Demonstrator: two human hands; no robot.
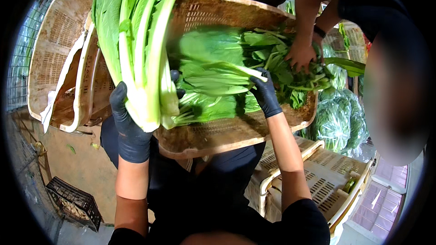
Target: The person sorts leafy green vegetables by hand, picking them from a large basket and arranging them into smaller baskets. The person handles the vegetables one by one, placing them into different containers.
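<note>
A tall bunch of leafy greens with pale, thick stalks [141, 41] stands upright at the near left edge of a dirty tan perforated plastic crate [236, 131], its base clasped by the left hand [129, 127] in a dark glove, fingers wrapped round the stalks. The gloved right hand [265, 93] reaches into the crate, its fingers pinching a pale stem among loose dark green leaves [218, 70]. Another person's bare hand [300, 55] rests on the same heap. Cream crates [318, 177] lie below.
</note>
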